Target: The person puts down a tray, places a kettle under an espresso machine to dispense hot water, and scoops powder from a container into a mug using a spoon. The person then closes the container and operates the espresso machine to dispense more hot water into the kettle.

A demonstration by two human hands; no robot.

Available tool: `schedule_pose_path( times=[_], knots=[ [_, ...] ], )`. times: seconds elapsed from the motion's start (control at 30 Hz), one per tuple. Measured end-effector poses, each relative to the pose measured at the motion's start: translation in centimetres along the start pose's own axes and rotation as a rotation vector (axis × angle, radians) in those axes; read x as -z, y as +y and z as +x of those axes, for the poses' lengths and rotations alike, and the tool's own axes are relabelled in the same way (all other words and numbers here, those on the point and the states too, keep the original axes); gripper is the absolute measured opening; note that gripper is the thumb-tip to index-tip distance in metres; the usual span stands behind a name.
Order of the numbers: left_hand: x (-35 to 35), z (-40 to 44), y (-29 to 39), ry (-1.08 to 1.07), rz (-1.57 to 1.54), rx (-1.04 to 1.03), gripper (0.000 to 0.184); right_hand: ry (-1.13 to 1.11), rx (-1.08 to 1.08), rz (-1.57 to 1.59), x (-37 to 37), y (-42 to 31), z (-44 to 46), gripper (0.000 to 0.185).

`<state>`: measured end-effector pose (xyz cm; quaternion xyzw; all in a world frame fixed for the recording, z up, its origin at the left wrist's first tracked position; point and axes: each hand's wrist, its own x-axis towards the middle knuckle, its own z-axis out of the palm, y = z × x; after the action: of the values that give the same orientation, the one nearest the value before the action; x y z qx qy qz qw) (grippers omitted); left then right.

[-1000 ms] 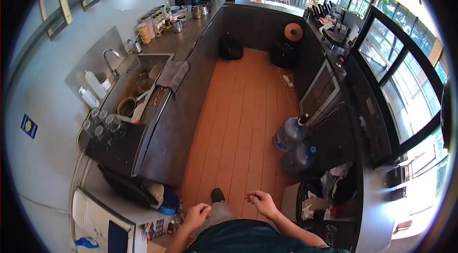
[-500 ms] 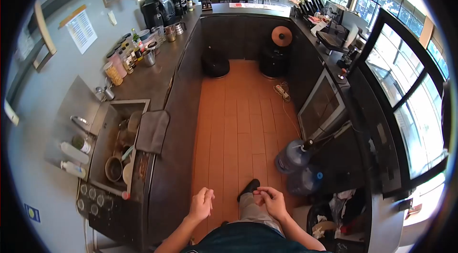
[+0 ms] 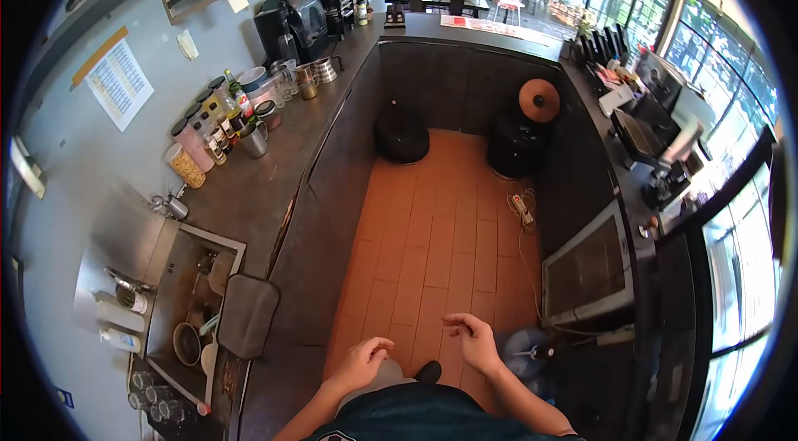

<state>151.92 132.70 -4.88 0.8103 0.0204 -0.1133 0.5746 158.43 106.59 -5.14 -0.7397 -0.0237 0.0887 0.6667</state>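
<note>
Head view shows, as biggest thing, the orange tiled floor (image 3: 420,225), which goes as a long lane between two dark counters. Along the person's left side runs the left counter (image 3: 241,204), with the metal sink (image 3: 237,258) set into it and a grey cloth (image 3: 249,316) lying over the sink's near edge. At the right side, low under the other counter, there is a glass-front cabinet (image 3: 586,275).

Closest to the hands, among the larger objects, is the blue water bottle (image 3: 517,347). It is on the person's right, just beside the right forearm in the view but lower, at floor level. Its long axis looks upright, although it is seen from above and partly lost in shadow. A dark-topped pump (image 3: 544,352) sits at its top. So the right hand (image 3: 474,345) is the nearer one to this bottle, and the left hand (image 3: 363,360) is farther, across the body.

The two hands are apart from each other, in front of the body and above the floor. The right one is loosely open with bent fingers, and nothing is seen in it. The left one has its fingers curled inward; whether they close on something small, one cannot tell. Between and below the hands appears a black shoe (image 3: 428,372).
</note>
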Motion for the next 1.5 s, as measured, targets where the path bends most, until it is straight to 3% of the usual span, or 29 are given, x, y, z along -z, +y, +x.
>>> schedule_pose_path(
  times=[0.17, 0.23, 0.37, 0.47, 0.63, 0.77, 1.03, 1.1, 1.23, 1.5],
  knots=[
    [3.6, 9.2, -0.3, 0.038, -0.034, 0.074, 0.023, -0.091, 0.102, -0.022, 0.4, 0.2, 12.1, 0.037],
    [5.8, 13.8, 0.3, -0.032, 0.01, 0.21, 0.023, -0.053, 0.116, -0.002, 0.2, 0.3, 17.0, 0.038],
    [9.4, 24.2, -0.9, -0.005, -0.028, 0.171, 0.024, -0.022, 0.05, 0.041, -0.4, -0.1, 25.9, 0.038],
    [12.6, 32.2, 2.5, 0.045, -0.006, 0.075, 0.024, 0.04, -0.075, 0.155, -0.7, -1.3, 32.3, 0.045],
    [17.4, 43.3, 5.8, 0.039, 0.037, -0.004, 0.024, 0.127, -0.199, 0.019, -0.3, -3.2, 42.3, 0.031],
    [19.5, 51.2, 5.3, 0.08, 0.042, 0.023, 0.024, 0.137, -0.167, 0.128, 1.5, -2.4, 51.5, 0.021],
    [18.9, 62.1, 6.5, 0.285, 0.02, 0.196, 0.026, -0.225, -0.168, -0.054, 2.3, -5.2, 75.9, 0.022],
    [19.0, 64.1, 6.8, 0.319, -0.005, 0.223, 0.027, -0.334, -0.051, -0.086, 0.9, -6.9, 81.8, 0.022],
    [19.5, 66.9, 6.6, 0.42, -0.068, 0.313, 0.028, -0.516, 0.041, -0.176, -3.8, -9.9, 91.6, 0.024],
    [24.7, 72.0, 4.1, 0.527, -0.167, 0.329, 0.026, -0.622, 0.201, -0.243, -17.5, -11.4, 104.7, 0.027]
  ],
)
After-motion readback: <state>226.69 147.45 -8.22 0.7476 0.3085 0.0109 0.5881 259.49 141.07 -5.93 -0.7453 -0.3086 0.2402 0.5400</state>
